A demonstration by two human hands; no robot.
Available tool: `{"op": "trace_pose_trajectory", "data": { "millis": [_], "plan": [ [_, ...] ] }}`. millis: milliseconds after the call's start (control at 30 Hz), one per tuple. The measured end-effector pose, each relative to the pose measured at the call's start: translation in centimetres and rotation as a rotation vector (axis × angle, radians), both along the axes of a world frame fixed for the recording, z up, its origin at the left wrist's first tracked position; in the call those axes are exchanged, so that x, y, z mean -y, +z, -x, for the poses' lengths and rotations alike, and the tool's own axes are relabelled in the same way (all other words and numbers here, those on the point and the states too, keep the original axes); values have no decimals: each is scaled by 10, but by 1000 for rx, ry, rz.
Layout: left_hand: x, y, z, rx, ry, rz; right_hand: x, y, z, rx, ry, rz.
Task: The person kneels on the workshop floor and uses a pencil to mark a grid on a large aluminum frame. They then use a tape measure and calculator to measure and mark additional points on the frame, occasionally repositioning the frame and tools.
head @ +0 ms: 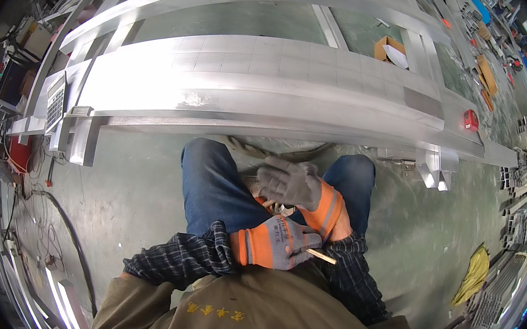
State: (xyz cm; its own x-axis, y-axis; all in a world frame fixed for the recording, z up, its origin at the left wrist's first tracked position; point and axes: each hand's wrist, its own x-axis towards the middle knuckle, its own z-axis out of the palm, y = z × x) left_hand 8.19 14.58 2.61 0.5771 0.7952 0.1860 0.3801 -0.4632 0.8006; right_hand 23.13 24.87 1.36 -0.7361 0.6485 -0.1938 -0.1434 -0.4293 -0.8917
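Note:
Both my hands wear grey work gloves with orange cuffs and meet over my lap. My right hand (pixel 290 184) is held palm up, fingers stretched out, with nothing in it. My left hand (pixel 279 242) lies below it, back upward, its fingertips at the cuff of the right glove; whether they grip the cuff cannot be told. A short pale stick (pixel 322 256) juts out from the left fingers. Before my knees stretches a long aluminium panel (pixel 279 69) with a drawn grid of lines, resting on aluminium box sections. Glare whitens its left part.
A calculator (pixel 56 104) sits at the left end, and a red tape measure (pixel 471 120) at the right. An opened cardboard box (pixel 388 51) stands beyond the panel. A black hose (pixel 75 235) runs along the floor at left. Stacked metal profiles (pixel 492 293) and yellow crumpled material (pixel 471 276) lie right.

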Motion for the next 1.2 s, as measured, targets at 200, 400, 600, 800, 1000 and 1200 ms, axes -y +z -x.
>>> {"op": "trace_pose_trajectory", "data": {
  "millis": [200,400,600,800,1000,1200],
  "plan": [
    [-1,-13,2,8,-12,-62,-18,-47,20,-680,-27,885],
    [2,-22,4,16,18,-8,-36,-25,53,-594,-36,1042],
    [8,-7,6,128,-44,18,-21,1,60,-612,-96,903],
    [1,18,11,170,-87,43,-22,22,65,-753,-302,598],
    [15,12,12,153,-115,34,-22,51,63,-887,14,955],
    [20,19,22,168,-125,111,-21,62,63,-885,-212,833]
  ]
}}
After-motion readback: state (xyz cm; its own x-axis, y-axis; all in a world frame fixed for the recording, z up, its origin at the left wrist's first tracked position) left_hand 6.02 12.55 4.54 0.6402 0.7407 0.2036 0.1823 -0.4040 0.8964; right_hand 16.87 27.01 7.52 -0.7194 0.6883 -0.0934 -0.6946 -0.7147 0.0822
